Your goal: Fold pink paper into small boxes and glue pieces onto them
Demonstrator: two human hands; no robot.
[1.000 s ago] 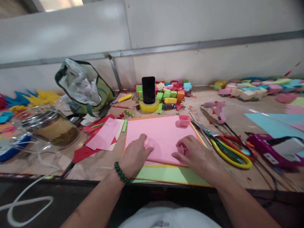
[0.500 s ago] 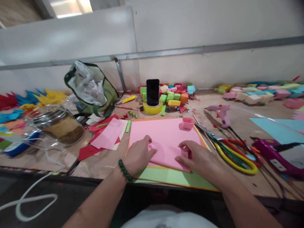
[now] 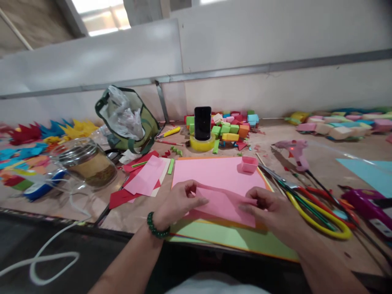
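I read this as a fold in progress: my left hand (image 3: 176, 202) and right hand (image 3: 272, 208) each have fingers pinched on the near edge of the pink sheet (image 3: 219, 179), which lies on the desk (image 3: 306, 245) atop the paper stack at 12 o'clock from me. The lifted flap calls for carrying it toward the small pink box (image 3: 249, 164) at 1 o'clock, edges aligned, then creasing.

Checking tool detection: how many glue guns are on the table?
2. A pink glue gun lies right of the pink paper stack; a purple glue gun sits at the right edge, partly cut off. Clutter could hide more.
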